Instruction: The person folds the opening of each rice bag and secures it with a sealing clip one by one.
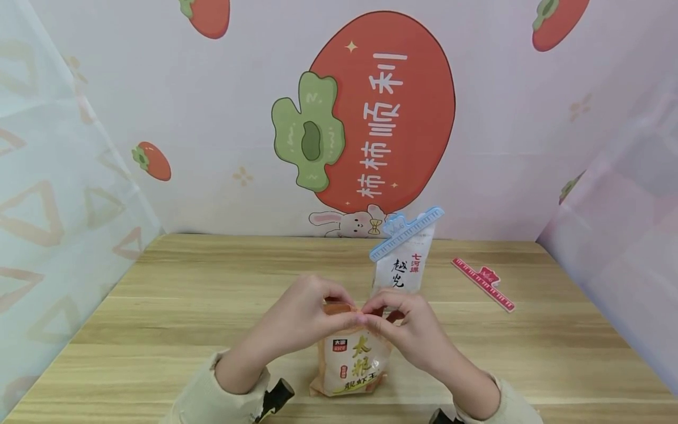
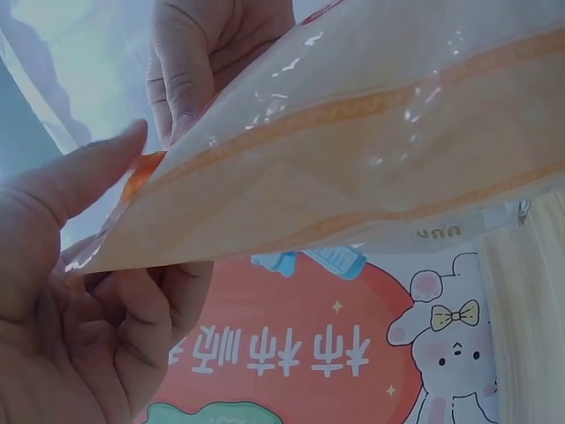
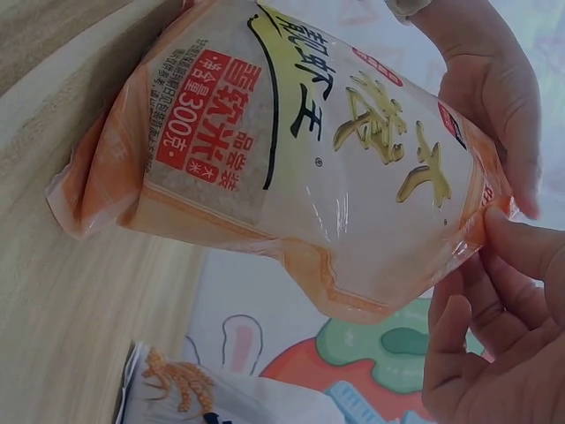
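Observation:
An orange and white bag of rice [image 1: 352, 368] stands on the table in front of me, with gold and black lettering on its face. My left hand [image 1: 309, 309] pinches its top edge between thumb and fingers. Close beside it, my right hand [image 1: 410, 324] pinches the same edge, and the thumbs nearly meet in the head view. From the right wrist, the bag [image 3: 353, 168] looks plump, its upper rim gathered at the fingers. In the left wrist view the bag's orange-striped side [image 2: 291, 190] runs up to the pinching left hand [image 2: 79, 300].
Behind the bag stands a white bag [image 1: 405, 271] with a light blue sealing clip [image 1: 406, 232] across its top. A red sealing clip [image 1: 483, 284] lies on the wooden table [image 1: 212, 282] to the right. A printed backdrop [image 1: 228, 88] rises behind.

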{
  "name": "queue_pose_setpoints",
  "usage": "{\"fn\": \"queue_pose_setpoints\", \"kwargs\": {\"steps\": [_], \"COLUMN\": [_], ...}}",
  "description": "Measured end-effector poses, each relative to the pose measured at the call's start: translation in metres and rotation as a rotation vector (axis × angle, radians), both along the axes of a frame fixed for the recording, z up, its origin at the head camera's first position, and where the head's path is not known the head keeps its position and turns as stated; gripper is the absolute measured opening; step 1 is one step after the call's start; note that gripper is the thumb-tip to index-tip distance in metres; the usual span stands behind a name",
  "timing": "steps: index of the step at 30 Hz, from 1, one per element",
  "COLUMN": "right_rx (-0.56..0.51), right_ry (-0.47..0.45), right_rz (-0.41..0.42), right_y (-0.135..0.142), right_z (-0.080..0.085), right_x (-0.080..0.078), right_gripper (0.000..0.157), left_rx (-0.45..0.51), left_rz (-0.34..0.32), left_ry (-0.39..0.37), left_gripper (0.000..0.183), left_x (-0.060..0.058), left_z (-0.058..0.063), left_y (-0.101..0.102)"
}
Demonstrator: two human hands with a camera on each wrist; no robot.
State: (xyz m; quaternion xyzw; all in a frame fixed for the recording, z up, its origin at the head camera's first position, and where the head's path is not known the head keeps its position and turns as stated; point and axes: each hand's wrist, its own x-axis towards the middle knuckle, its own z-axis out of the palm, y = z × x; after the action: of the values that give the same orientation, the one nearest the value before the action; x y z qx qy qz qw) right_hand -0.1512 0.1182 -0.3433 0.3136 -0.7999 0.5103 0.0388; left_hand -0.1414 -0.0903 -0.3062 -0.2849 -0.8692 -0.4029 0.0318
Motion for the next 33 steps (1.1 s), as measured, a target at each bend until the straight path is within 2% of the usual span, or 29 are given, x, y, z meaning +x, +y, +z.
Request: {"fn": "queue_pose_setpoints", "kwargs": {"steps": [5, 10, 14, 19, 25, 33], "right_rx": [0.024, 0.035, 0.036, 0.035, 0.042, 0.075], "right_ry": [0.041, 0.064, 0.134, 0.249, 0.307, 0.323], "right_rz": [-0.016, -0.023, -0.04, -0.077, -0.096, -0.111], "right_y": [-0.0005, -0.001, -0.0011, -0.0017, -0.0023, -0.0008], "right_z": [-0.0002, -0.0012, -0.0048, -0.0079, -0.0079, -0.007], "right_x": [0.0002, -0.0008, -0.0018, 0.0007, 0.0024, 0.0012], "right_gripper": [0.005, 0.005, 0.006, 0.004, 0.015, 0.015], "left_rx": [-0.018, -0.016, -0.041, -0.119, -0.096, -0.09], "left_rz": [-0.009, 0.011, 0.036, 0.067, -0.008, 0.056], "left_ry": [0.073, 0.146, 0.206, 0.174, 0.14, 0.247], "left_gripper": [0.01, 0.007, 0.005, 0.007, 0.009, 0.006], "left_x": [0.0, 0.0025, 0.0043, 0.0053, 0.0032, 0.0042], "left_z": [-0.0006, 0.0, -0.0001, 0.0008, -0.0013, -0.0055], "left_y": [0.0011, 0.003, 0.0035, 0.0029, 0.0028, 0.0061]}}
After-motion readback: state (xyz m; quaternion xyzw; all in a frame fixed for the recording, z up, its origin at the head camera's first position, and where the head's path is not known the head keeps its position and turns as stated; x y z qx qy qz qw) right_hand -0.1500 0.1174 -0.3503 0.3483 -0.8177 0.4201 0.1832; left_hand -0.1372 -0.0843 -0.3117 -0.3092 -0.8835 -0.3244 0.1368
